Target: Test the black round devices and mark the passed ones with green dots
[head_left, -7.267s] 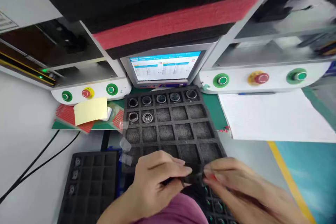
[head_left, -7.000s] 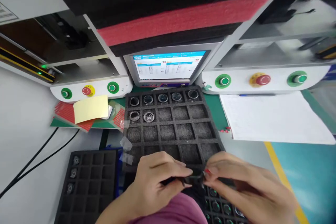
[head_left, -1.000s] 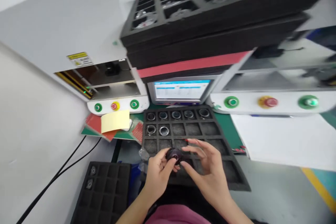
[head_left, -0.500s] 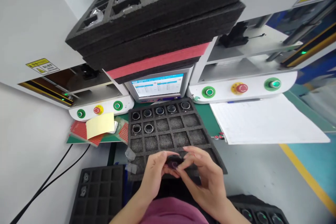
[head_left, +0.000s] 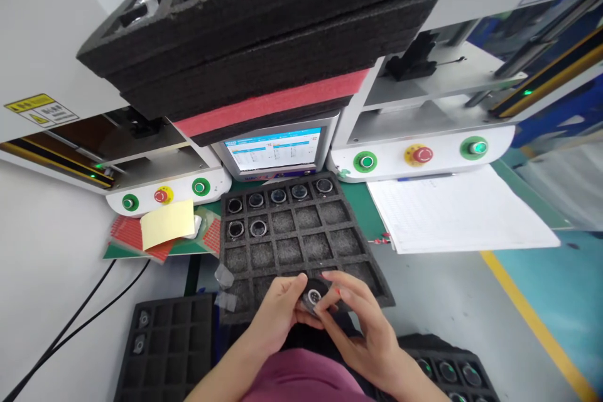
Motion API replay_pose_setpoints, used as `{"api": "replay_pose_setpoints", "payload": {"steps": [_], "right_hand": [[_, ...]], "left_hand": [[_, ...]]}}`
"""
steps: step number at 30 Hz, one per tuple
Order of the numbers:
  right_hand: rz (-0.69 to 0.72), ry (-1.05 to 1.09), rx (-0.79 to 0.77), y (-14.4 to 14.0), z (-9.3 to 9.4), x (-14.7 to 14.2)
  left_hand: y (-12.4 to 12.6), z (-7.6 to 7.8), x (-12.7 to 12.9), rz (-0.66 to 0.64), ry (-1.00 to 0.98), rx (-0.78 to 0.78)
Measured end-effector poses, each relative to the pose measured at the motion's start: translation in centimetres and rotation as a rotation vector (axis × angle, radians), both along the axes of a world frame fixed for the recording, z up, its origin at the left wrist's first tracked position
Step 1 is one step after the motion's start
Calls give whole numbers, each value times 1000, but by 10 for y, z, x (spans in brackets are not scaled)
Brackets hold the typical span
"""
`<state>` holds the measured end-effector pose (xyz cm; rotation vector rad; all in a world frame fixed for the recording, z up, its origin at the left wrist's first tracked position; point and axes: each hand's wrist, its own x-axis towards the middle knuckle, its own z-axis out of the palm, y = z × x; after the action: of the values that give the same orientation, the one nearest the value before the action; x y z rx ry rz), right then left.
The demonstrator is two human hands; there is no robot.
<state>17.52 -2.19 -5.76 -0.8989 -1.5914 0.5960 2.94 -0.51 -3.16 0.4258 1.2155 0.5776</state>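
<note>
Change: both hands have turned the round part, so its pale centre now faces up where half a second ago it looked dark.
Left hand [head_left: 277,311]: fingers curled round the round black part [head_left: 313,295], pinching its left edge.
Right hand [head_left: 365,333]: fingers pinching the part's right side.
Part's place: held above the near edge of the foam tray [head_left: 301,235].
Tray contents: seven ringed parts [head_left: 277,196] in the far rows.
Near left: second foam tray [head_left: 164,345] on the surface.

Single head-worn camera looks steeply down, close over the workbench [head_left: 471,308].
</note>
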Motion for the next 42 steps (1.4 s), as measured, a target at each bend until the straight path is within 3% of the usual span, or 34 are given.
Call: {"api": "replay_pose_setpoints", "payload": {"steps": [5,8,11,14,19,24,30,37,42], "right_hand": [[56,66,11,-22,0,1],[-105,279,-111,-20,-9,7],[-301,477,-447,11,-35,25],[-293,551,-675,53,-68,51],[-224,557,-831,93,-101,71],[-216,511,-849,105,-119,71],[-282,446,-824,116,-139,76],[-361,350,-784,119,-153,75],[-437,243,-706,121,-147,73]], "left_hand": [[1,-5,1,-3,37,-64],[5,-9,-2,10,117,-12],[12,-16,-9,-7,243,120],[23,-23,-13,-141,348,285],[50,-28,2,-457,537,696],[81,-40,29,-796,571,997],[108,-58,50,-1040,670,1104],[108,-65,54,-1170,711,1145],[105,-66,51,-1136,625,1105]]}}
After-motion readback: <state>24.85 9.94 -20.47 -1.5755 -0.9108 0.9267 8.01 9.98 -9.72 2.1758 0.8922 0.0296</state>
